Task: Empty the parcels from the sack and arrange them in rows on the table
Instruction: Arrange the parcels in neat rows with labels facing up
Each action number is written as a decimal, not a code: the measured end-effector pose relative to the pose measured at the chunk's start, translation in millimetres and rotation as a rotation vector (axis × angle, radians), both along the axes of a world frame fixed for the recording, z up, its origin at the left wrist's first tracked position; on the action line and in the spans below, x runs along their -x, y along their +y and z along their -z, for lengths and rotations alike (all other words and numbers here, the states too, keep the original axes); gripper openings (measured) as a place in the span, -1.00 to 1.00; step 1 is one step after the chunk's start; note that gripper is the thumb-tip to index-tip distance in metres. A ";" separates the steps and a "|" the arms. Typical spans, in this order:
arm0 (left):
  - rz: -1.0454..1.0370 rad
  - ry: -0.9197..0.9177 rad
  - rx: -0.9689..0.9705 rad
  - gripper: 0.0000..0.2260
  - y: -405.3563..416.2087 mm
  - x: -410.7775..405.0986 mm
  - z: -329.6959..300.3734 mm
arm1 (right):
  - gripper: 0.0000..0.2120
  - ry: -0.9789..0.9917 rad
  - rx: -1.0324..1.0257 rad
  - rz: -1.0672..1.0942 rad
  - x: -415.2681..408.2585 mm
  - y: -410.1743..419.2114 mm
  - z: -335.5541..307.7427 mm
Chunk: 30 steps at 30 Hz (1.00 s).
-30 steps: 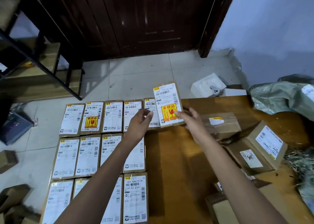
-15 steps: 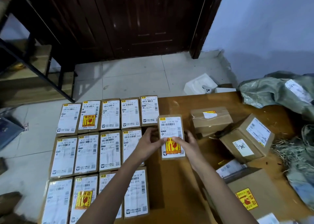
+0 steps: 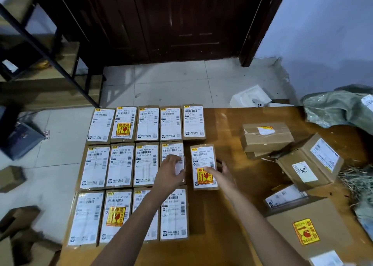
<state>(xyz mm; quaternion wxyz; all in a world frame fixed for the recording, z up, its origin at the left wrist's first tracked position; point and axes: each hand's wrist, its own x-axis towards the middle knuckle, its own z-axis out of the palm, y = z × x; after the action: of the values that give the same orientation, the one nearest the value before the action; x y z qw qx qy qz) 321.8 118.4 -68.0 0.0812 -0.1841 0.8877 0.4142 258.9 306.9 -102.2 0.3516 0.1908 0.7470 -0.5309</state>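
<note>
Right hand [image 3: 219, 175]: fingers spread flat on the fragile parcel [image 3: 203, 166].
Left hand [image 3: 171, 172]: spread, laid on the neighbouring parcel [image 3: 173, 151].
Risk: gap between the hands could stay crooked; the row is skewed if pushed unevenly.

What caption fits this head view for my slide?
Both hands, left and right, set a fragile-stickered parcel as fifth in the middle row on the wooden table.

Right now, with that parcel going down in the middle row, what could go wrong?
The new parcel sits slightly apart from its row, so that row may end up uneven. The leftmost parcels seem to overhang the table edge; nudging the rows with the left hand or right hand could tip them off.
</note>
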 end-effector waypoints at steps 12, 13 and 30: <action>-0.028 -0.013 -0.089 -0.63 1.4 -2.3 -2.2 | -0.11 0.190 -0.207 -0.159 6.1 -20.7 30.9; -0.032 -0.004 -0.084 -0.66 1.3 -2.9 -2.4 | -0.15 0.200 -0.212 -0.171 6.0 -22.9 26.5; -0.047 0.066 -0.041 -0.72 0.9 -6.4 -7.5 | -0.25 0.221 -0.248 -0.211 2.3 -22.1 22.5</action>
<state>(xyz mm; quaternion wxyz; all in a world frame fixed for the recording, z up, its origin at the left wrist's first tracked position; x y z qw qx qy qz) 328.2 119.3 -60.5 0.0459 -0.1893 0.8767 0.4398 256.6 284.9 -124.7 0.2950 0.0935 0.8566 -0.4128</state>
